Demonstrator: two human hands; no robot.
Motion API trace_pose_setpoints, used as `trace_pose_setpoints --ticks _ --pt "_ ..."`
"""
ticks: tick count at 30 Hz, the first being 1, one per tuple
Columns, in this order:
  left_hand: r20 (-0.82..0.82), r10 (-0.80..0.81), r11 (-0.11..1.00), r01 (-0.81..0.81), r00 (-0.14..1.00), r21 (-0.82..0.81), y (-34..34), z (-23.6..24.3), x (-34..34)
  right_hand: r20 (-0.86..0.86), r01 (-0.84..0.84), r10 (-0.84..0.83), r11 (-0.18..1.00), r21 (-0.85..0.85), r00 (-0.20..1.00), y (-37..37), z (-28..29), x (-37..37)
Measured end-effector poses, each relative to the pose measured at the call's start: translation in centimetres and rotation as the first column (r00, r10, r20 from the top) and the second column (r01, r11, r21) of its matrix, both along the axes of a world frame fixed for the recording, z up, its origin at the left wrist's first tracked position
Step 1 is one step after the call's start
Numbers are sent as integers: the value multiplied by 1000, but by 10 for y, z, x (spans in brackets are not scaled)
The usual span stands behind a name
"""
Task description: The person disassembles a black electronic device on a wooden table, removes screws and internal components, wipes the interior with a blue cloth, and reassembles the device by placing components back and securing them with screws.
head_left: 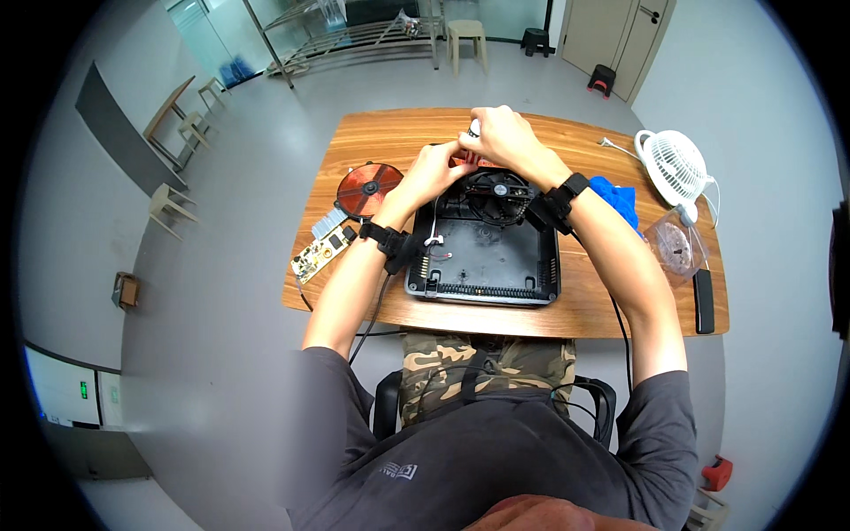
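A shallow black appliance housing (496, 252) lies open on the table in front of me, with a round black fan (498, 196) in its far part and a small white connector on wires (434, 240) at its left side. At the housing's far edge my right hand (506, 140) is closed round a small white-and-black handled tool (475, 129), mostly hidden by the fingers. My left hand (431, 174) meets it there, fingers pinched together just below the tool; what they grip is hidden. Something reddish shows between the two hands.
Left of the housing are a copper coil disc (370, 189) and a circuit board (322, 253) with a finned heat sink (328, 223). To the right sit a blue cloth (617, 200), a white fan (675, 166), a clear plastic container (671, 250) and a black bar-shaped device (704, 302). Cables trail from both wrists.
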State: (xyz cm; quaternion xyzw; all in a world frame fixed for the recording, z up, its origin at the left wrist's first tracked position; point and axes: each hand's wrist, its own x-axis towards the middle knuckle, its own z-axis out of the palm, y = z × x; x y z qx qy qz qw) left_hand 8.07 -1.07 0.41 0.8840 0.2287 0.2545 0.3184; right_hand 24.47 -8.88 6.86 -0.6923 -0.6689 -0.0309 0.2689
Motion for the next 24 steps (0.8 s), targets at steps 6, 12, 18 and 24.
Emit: trace_pose_setpoints --ticks 6,12,18,24 --pt "-14 50 997 -49 999 62 3 -4 5 0 10 -10 1000 -26 1000 2 2 -1" --pt "15 31 994 -32 999 103 5 -2 5 16 -15 14 1000 5 1000 6 2 0" --pt "-8 43 995 -43 999 94 4 -3 5 17 -13 13 1000 -14 1000 6 1 0" --pt "-41 63 989 -57 997 136 7 -4 7 21 -8 9 1000 -17 1000 5 3 0"
